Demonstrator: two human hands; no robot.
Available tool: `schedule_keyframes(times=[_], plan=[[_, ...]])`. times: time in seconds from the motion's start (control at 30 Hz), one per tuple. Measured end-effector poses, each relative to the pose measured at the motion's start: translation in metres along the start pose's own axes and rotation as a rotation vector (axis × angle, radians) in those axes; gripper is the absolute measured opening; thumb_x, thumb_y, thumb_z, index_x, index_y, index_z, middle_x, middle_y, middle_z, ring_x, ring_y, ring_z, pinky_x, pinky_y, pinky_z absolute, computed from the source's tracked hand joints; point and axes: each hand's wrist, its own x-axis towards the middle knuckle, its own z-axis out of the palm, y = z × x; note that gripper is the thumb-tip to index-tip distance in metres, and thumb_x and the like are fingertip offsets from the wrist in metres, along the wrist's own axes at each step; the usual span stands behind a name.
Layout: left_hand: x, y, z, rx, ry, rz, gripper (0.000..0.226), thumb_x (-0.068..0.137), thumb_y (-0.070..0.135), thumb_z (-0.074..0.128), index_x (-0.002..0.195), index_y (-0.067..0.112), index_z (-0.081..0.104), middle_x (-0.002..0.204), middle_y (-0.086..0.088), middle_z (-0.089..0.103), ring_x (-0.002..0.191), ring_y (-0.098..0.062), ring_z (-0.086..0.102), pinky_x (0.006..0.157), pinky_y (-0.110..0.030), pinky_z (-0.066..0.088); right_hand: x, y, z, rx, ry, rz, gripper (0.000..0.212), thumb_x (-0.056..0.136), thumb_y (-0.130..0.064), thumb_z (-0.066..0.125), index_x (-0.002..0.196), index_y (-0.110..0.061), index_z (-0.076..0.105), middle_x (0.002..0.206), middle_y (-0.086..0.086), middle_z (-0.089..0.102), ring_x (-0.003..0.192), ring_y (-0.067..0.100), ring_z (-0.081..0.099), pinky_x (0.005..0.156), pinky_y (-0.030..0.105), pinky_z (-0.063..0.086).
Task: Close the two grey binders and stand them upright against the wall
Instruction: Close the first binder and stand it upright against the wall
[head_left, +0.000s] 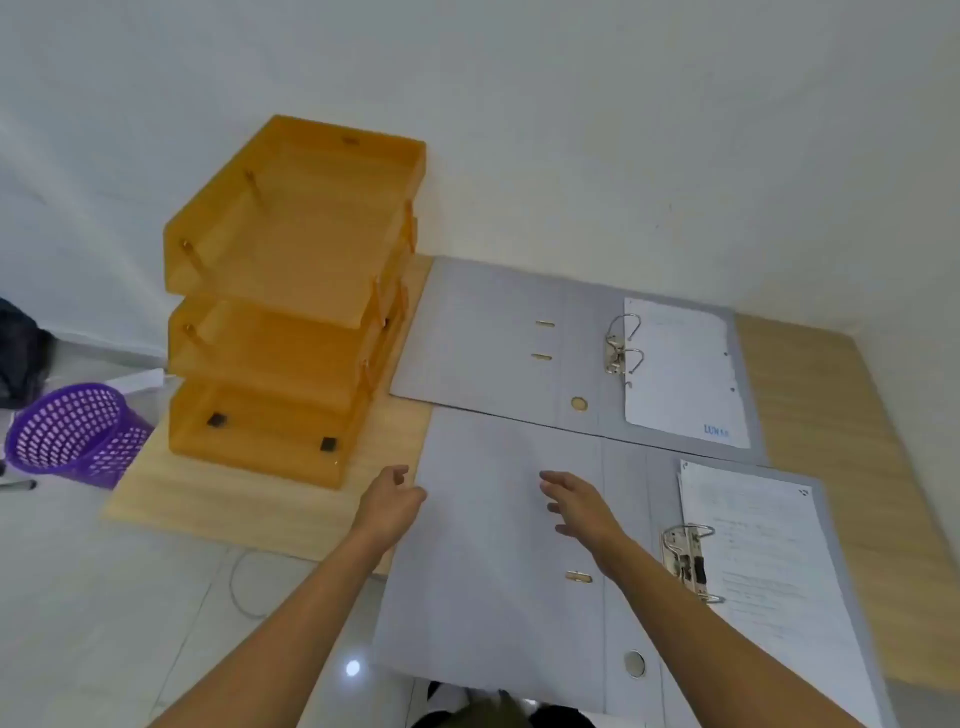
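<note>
A pale wood-grain desk (270, 499) sits in the corner of a room with plain white walls (571, 130); beyond its left edge a light tiled floor (130, 597) shows. On that floor stands a purple perforated plastic basket (72, 434). At the back left of the desk rises an orange translucent three-tier plastic letter tray (291, 306), close to the wall.

The left hand (389, 501) hovers at the left edge of the near binder's cover, its grip loosely spread and closed on nothing; whether the fingertips touch the cover's edge cannot be told. The right hand (579, 506) hangs over the same cover, fingers spread apart, holding nothing.

Both grey lever-arch binders lie flat and open on the desk, to the right of the tray. The far grey binder (483, 338) lies near the back wall, its metal rings standing open beside a white punched sheet (680, 374). The near grey binder (488, 587) lies just in front of it, overhanging the desk's front edge, with a stack of printed white pages (763, 571) on its right half beside the ring mechanism.
</note>
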Motion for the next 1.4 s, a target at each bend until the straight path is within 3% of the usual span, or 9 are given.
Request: schedule_keyframes(times=[0.17,0.37,0.6,0.73,0.93,1.07,1.17,1.3,1.4], plan=[[0.012,-0.013,0.007,0.022,-0.012,-0.045,0.060,0.095,0.013,0.056,0.152,0.008,0.039,0.150,-0.010,0.050,0.130,-0.028,0.053,0.097,-0.033,0.044,0.007,0.010,0.016,-0.107,-0.009,-0.047,0.041,0.104,-0.019,0.045,0.145,-0.021,0.051,0.152,0.003,0.050,0.140,0.023,0.046,0.117,0.045,0.039],[0.020,-0.020,0.021,0.012,0.111,-0.032,0.061,0.094,0.023,0.067,0.147,0.004,0.046,0.142,-0.012,0.057,0.129,-0.029,0.056,0.094,-0.027,0.041,0.007,0.023,0.027,-0.116,-0.005,-0.009,0.045,0.105,-0.015,0.043,0.149,-0.023,0.045,0.151,0.002,0.045,0.136,0.017,0.043,0.102,0.025,0.034],[0.026,-0.021,0.033,-0.038,0.177,-0.079,0.057,0.086,0.033,0.076,0.132,0.005,0.059,0.131,-0.013,0.061,0.100,-0.024,0.062,0.083,-0.032,0.052,-0.001,0.031,0.034,-0.128,-0.035,-0.017,0.052,0.106,-0.013,0.043,0.155,-0.023,0.034,0.167,-0.001,0.026,0.154,0.020,0.025,0.125,0.039,0.023],[0.023,-0.013,0.030,-0.153,0.171,-0.152,0.050,0.091,0.028,0.071,0.132,0.004,0.056,0.125,-0.009,0.060,0.111,-0.028,0.060,0.088,-0.032,0.047,-0.009,0.029,0.031,-0.110,-0.054,-0.010,0.051,0.106,-0.019,0.044,0.155,-0.025,0.033,0.167,-0.002,0.026,0.153,0.021,0.027,0.122,0.038,0.025],[0.003,0.021,0.018,-0.272,-0.001,-0.049,0.036,0.096,0.026,0.065,0.125,0.004,0.060,0.120,-0.013,0.072,0.101,-0.030,0.072,0.087,-0.043,0.060,-0.022,-0.002,0.010,-0.031,-0.067,-0.072,0.048,0.106,-0.034,0.043,0.153,-0.029,0.039,0.161,0.000,0.035,0.146,0.022,0.036,0.105,0.033,0.032],[-0.029,0.064,0.029,-0.284,-0.189,0.060,0.040,0.103,0.028,0.051,0.137,0.008,0.060,0.127,-0.012,0.072,0.107,-0.029,0.072,0.097,-0.046,0.056,-0.028,-0.010,-0.003,-0.014,-0.083,-0.148,0.049,0.104,-0.044,0.042,0.152,-0.033,0.041,0.167,-0.008,0.022,0.153,0.019,0.024,0.120,0.040,0.023],[-0.057,0.102,0.044,-0.437,-0.423,0.051,0.047,0.104,0.045,0.042,0.136,0.016,0.061,0.130,-0.008,0.072,0.118,-0.028,0.069,0.104,-0.046,0.052,-0.037,-0.012,-0.019,0.036,-0.067,-0.202,0.053,0.100,-0.055,0.042,0.151,-0.043,0.036,0.168,-0.015,0.019,0.156,0.016,0.018,0.126,0.046,0.018],[-0.087,0.134,0.096,-0.449,-0.625,0.126,0.065,0.100,0.064,0.025,0.140,0.025,0.058,0.138,-0.005,0.067,0.128,-0.026,0.063,0.110,-0.046,0.045,-0.060,-0.022,-0.059,0.180,-0.071,-0.249,0.061,0.098,-0.061,0.041,0.155,-0.045,0.027,0.165,-0.016,0.026,0.152,0.012,0.027,0.124,0.046,0.026],[-0.104,0.139,0.149,-0.365,-0.603,0.140,0.070,0.096,0.070,0.027,0.142,0.026,0.057,0.144,-0.003,0.063,0.134,-0.023,0.057,0.116,-0.046,0.040,-0.076,-0.030,-0.098,0.281,-0.077,-0.283,0.061,0.097,-0.064,0.038,0.155,-0.045,0.030,0.163,-0.015,0.032,0.150,0.012,0.033,0.121,0.046,0.033]])
